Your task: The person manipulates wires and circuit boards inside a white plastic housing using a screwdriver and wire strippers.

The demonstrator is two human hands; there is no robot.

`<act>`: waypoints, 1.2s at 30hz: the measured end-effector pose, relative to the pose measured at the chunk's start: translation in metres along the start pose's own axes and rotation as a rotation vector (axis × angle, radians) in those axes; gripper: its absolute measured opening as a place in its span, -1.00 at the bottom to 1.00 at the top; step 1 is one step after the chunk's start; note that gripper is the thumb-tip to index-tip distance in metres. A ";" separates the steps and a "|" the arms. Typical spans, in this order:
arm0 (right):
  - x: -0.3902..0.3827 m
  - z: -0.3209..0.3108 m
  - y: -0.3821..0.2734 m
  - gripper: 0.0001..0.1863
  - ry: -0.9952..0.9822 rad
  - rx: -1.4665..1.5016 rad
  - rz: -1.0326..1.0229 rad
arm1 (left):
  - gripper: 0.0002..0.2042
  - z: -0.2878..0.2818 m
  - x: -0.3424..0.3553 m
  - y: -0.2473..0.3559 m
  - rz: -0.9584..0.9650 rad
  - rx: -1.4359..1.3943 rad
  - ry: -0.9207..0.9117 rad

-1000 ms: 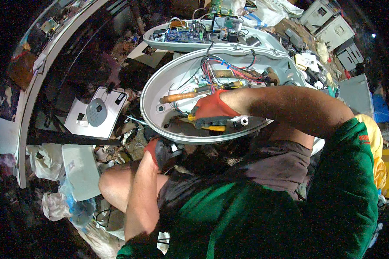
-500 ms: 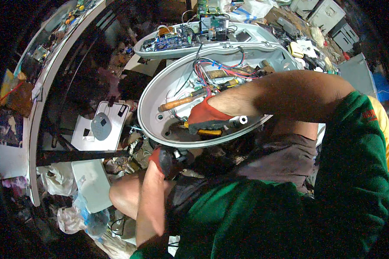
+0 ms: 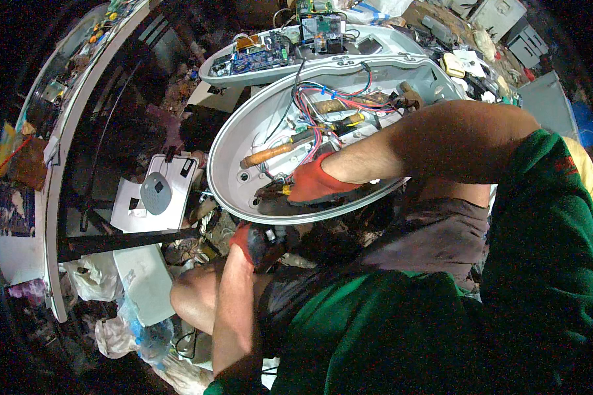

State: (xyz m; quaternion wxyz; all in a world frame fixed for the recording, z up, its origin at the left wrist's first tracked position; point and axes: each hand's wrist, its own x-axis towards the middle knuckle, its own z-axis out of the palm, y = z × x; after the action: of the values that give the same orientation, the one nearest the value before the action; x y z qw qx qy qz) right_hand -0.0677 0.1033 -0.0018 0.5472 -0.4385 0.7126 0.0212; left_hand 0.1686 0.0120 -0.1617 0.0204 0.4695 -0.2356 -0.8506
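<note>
The right hand (image 3: 321, 184) wraps its fingers around yellow-handled pliers (image 3: 281, 189) inside the grey housing (image 3: 234, 148); beside its near rim, the left hand's (image 3: 258, 245) dark-gloved fingers cannot be read.

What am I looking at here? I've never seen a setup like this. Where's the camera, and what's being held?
There is no robot: these are a person's own two hands, in red and dark gloves. The camera sits on the person's head, looking down; its very wide lens bends straight edges. In front is an open grey case, with its lid behind, carrying a blue circuit board. Inside the case are coloured wires and a tool with a wooden handle. The right hand reaches in and grips a yellow-handled tool. The left hand is just below the near rim; what it holds, if anything, I can't make out.
</note>
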 end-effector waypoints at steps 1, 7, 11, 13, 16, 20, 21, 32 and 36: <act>-0.006 0.000 -0.007 -0.41 0.024 -0.070 -0.007 | -0.65 -0.027 0.016 -0.004 0.000 -0.012 -0.039; 0.024 0.024 0.031 -0.57 0.105 -0.467 -0.194 | -0.51 -0.079 0.052 -0.009 0.110 0.373 0.272; 0.013 0.023 0.037 -0.65 0.226 -0.041 -0.184 | -0.46 -0.045 0.031 0.002 0.081 0.765 0.424; 0.011 0.012 0.039 -0.62 0.350 0.129 -0.215 | -0.44 -0.029 0.019 0.011 0.035 1.133 0.443; -0.002 -0.011 0.034 -0.47 0.309 0.127 -0.215 | -0.44 -0.020 0.001 0.008 0.168 1.195 0.453; 0.004 -0.011 0.048 -0.43 0.307 0.081 -0.253 | -0.43 -0.002 -0.017 0.017 0.122 1.331 0.441; 0.002 -0.010 0.051 -0.44 0.293 0.101 -0.261 | -0.44 0.007 -0.021 0.019 0.137 1.359 0.413; 0.001 0.002 0.029 -0.41 0.113 -0.319 -0.119 | -0.48 -0.029 0.008 0.004 0.236 1.035 0.447; 0.006 0.003 0.035 -0.40 0.169 -0.171 -0.140 | -0.47 -0.038 0.022 0.000 0.239 0.990 0.396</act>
State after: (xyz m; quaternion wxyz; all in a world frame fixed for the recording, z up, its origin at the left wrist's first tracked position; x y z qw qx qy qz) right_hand -0.0881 0.1232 -0.0235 0.4458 -0.5324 0.7196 0.0067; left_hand 0.1873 -0.0084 -0.1961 -0.0625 0.5440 -0.6513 -0.5253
